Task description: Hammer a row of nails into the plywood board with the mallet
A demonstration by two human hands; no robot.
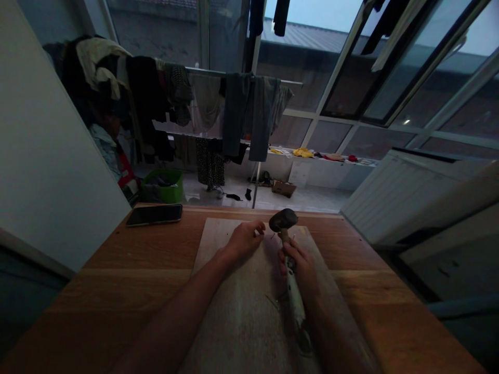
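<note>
My right hand [300, 262] is wrapped round the handle of a rubber mallet [284, 220], whose dark head is raised over the far part of a pale wooden board [234, 322]. The mallet's light handle runs back toward me along my forearm. Left of the mallet head, my left hand [245, 239] hovers over or rests on the board, its fingers loosely curled and slightly apart, with nothing visible between them. A few thin nails [273, 301] lie on the board near the handle. Small thin pieces also show near the mallet head, too dim to make out.
A phone [155, 215] lies at the table's far left corner. The board lies on a brown wooden table [136, 291]. Beyond the table are a green bin [171, 187], a rack of hanging clothes [234, 109] and a cardboard box [284, 188]. A white appliance [413, 192] stands right.
</note>
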